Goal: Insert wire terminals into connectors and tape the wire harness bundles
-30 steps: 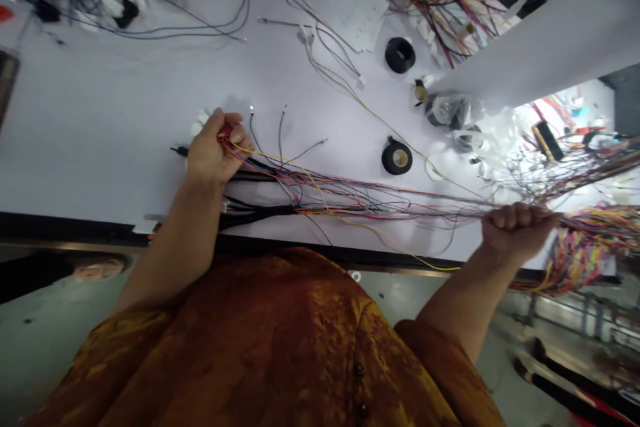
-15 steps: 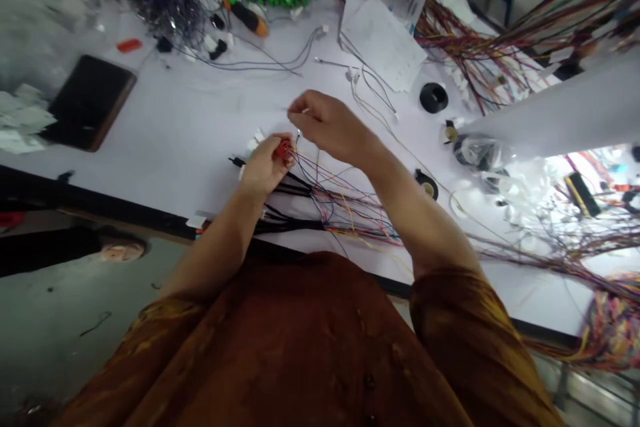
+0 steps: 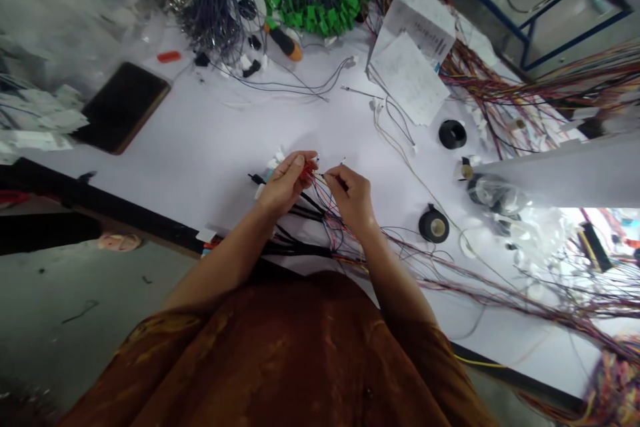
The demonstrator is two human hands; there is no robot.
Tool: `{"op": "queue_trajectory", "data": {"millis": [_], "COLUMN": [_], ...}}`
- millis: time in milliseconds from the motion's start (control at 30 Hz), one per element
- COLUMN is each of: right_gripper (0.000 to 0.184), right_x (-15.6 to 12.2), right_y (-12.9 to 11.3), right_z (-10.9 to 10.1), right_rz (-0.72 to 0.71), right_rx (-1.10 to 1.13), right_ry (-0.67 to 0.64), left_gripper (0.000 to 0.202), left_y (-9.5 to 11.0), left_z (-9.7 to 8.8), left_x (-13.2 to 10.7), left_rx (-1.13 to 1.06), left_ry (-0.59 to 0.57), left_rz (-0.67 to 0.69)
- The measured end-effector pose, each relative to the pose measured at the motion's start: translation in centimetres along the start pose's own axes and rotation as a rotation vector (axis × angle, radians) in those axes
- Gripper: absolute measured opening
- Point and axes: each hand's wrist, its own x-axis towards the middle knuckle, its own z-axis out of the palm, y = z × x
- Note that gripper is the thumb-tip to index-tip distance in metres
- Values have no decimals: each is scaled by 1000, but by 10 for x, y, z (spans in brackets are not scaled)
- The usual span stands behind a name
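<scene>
My left hand (image 3: 286, 185) is closed around a small red connector (image 3: 309, 169), with several thin coloured wires running from it to the right. Just right of the connector, my right hand (image 3: 351, 197) pinches a thin wire (image 3: 324, 176) between thumb and fingertips. The wire's tip points toward the connector; whether it touches cannot be made out. Below both hands lies a wire harness (image 3: 305, 250) with black-sleeved branches, its coloured wires spreading to the right. White connector pieces (image 3: 277, 159) sit behind my left hand, partly hidden by it.
A dark flat case (image 3: 125, 107) lies at the left. Farther back are an orange-and-black screwdriver (image 3: 283, 40), green connectors (image 3: 320, 17) and papers (image 3: 413, 73). Black tape rolls (image 3: 433, 224) stand at the right, near a white post (image 3: 560, 173) and long wire bundles (image 3: 545, 90).
My right hand has come down from above the connector to its right side, now pinching a wire near it. The camera view has shifted, so the table's contents appear lower and farther right.
</scene>
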Motion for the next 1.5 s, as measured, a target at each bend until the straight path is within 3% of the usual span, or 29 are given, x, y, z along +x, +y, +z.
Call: {"op": "queue_trajectory", "data": {"millis": [300,533,733,1067,1200,1300,1400,1500], "right_gripper": [18,22,25,21,18,20,20,21], "right_x": [-7,-10,-6,-11,-23,-45,-78,-106], "right_y": [-14,-20,-20,-15,-3,17,37,47], "right_z": [8,8,9,6,-20,-57,-85,-90], "right_rz": [-61,-59,-101,-99,-52,157,369,303], "right_rx": [-190,-353,-501,-322,-121,-33,-1,-137], "right_ry": [100,47,-11,-2,55,68,-74,-127], "left_gripper": [30,34,30,28,21,33,47,54], "left_y": [0,-1,-6,-7,0,9,15,17], "left_z": [1,0,-4,-1,3,4,3,1], "left_x": [-2,-3,-5,-8,-8,-6,-4,-6], "left_rx": [141,144,299,368,186,19,-53,-31], "left_ry": [-4,-30,-87,-113,-65,-20,-51,-101], "left_rz": [93,98,170,162,57,-77,-214,-293]}}
